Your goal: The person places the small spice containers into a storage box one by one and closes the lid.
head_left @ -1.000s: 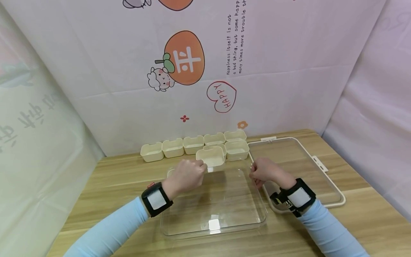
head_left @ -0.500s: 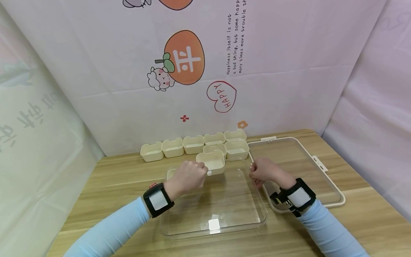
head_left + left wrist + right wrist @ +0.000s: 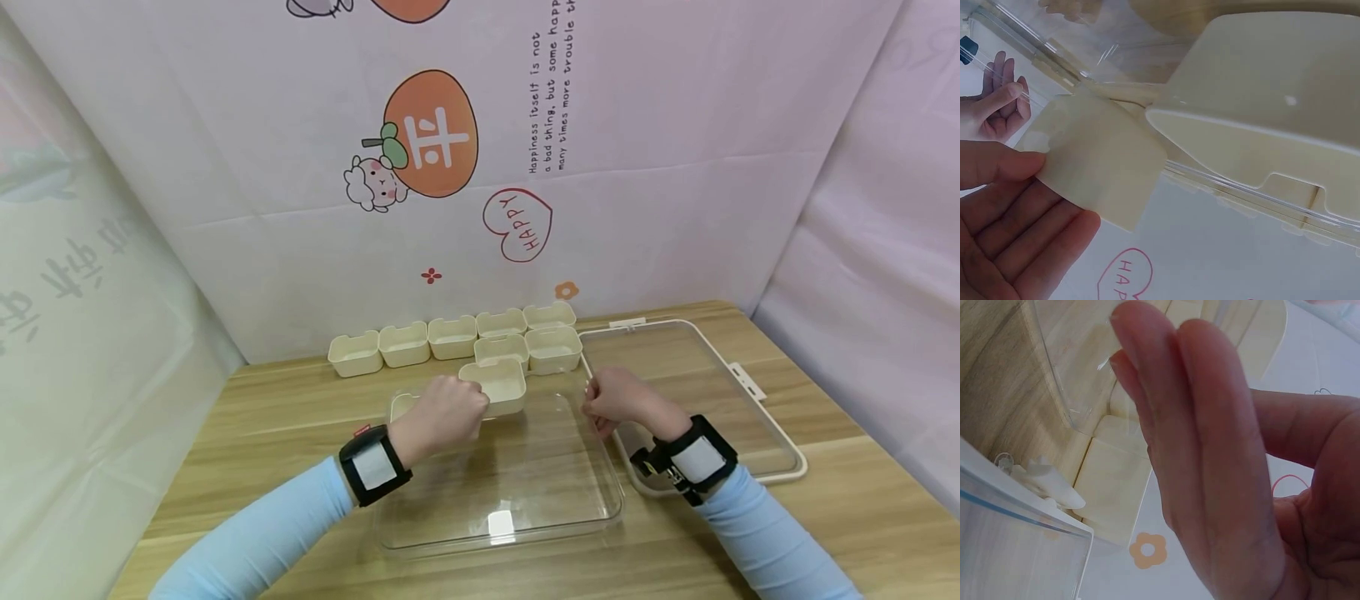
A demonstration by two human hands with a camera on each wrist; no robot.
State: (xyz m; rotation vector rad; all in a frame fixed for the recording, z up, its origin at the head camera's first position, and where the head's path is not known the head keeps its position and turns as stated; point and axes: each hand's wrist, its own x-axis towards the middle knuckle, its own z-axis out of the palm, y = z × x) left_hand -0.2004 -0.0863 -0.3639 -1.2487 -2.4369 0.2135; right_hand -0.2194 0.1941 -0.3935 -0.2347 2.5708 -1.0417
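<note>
My left hand (image 3: 444, 418) pinches the near side of a small cream bin (image 3: 501, 385), thumb on one face and fingers on the other. The bin overlaps the far edge of a large clear plastic box (image 3: 517, 492) in the head view. Inside the box's far left corner sits another cream bin (image 3: 402, 406), partly behind the left hand; it looms large in the left wrist view as a cream bin (image 3: 1266, 81). My right hand (image 3: 621, 398) grips the box's right wall near its far corner, thumb and fingers on either side.
Several cream bins (image 3: 453, 339) stand in a row against the printed cloth backdrop (image 3: 637, 183), with two more in front at the right. A clear lid with a cream frame (image 3: 787, 450) and side clips lies right of the box on the wooden table (image 3: 255, 442).
The left hand has brought the held bin slightly nearer and lower, uncovering more of the bin behind it. The right hand and the clear box have stayed in place.
</note>
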